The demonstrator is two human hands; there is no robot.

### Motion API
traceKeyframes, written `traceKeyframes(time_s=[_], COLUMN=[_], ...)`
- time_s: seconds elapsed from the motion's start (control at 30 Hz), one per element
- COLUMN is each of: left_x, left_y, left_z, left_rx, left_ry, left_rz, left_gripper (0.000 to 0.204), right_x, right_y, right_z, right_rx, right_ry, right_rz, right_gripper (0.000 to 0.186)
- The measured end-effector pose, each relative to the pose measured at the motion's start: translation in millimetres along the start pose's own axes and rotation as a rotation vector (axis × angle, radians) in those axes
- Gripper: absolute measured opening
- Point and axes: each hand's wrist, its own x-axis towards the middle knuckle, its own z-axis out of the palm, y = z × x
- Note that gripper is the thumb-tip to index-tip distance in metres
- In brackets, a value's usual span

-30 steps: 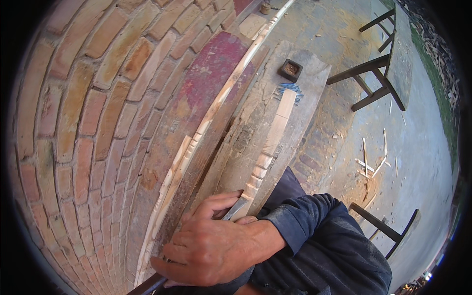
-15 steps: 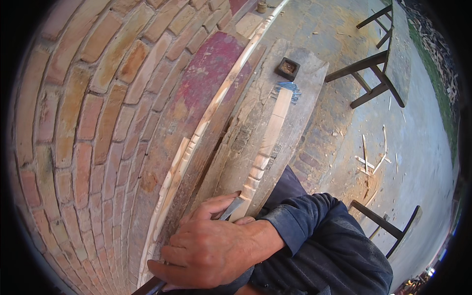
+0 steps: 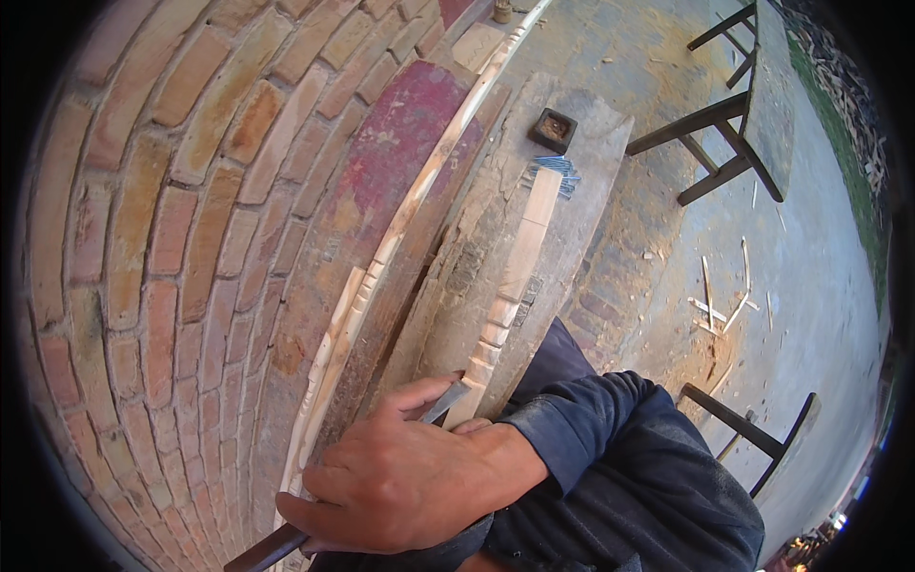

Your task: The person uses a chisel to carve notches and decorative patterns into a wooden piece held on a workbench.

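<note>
My right hand (image 3: 391,486) reaches in from the right and is closed on a chisel. Its dark handle (image 3: 267,550) sticks out at the lower left, and its grey blade (image 3: 443,403) meets a notched wooden strip (image 3: 515,272). Mostly hidden beneath it is my left hand (image 3: 417,396). One of its fingers lies along the blade near the edge; other fingertips press by the strip's near end, apparently gripping it. The pale strip carries several carved notches near the hands and a flat, line-marked far end.
The strip lies over a weathered plank bench (image 3: 448,296). Blue nails (image 3: 562,176) and a small dark box (image 3: 553,131) sit at its far end. Long carved strips (image 3: 410,205) rest on a red-stained board (image 3: 400,143) by the brick wall (image 3: 172,229). Wooden benches (image 3: 724,133) and offcuts (image 3: 710,310) stand right.
My right hand has shifted slightly left and more of the chisel's handle shows at the lower left. The blade's edge stays at about the same place on the strip.
</note>
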Motion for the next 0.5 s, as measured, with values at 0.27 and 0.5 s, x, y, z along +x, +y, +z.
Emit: traceKeyframes(time_s=[0.27, 0.5], left_x=[0.4, 0.6], left_y=[-3.0, -5.1], left_z=[-1.3, -1.9], left_rx=[-0.056, -0.092], left_ry=[-0.065, -0.09], left_rz=[-0.053, -0.082], left_gripper=[0.04, 0.039], right_x=[3.2, 5.8], right_y=[6.5, 6.9], right_z=[9.6, 9.0], right_rx=[-0.003, 0.029], right_ry=[-0.017, -0.013], right_rz=[0.047, 0.087], right_gripper=[0.039, 0.037])
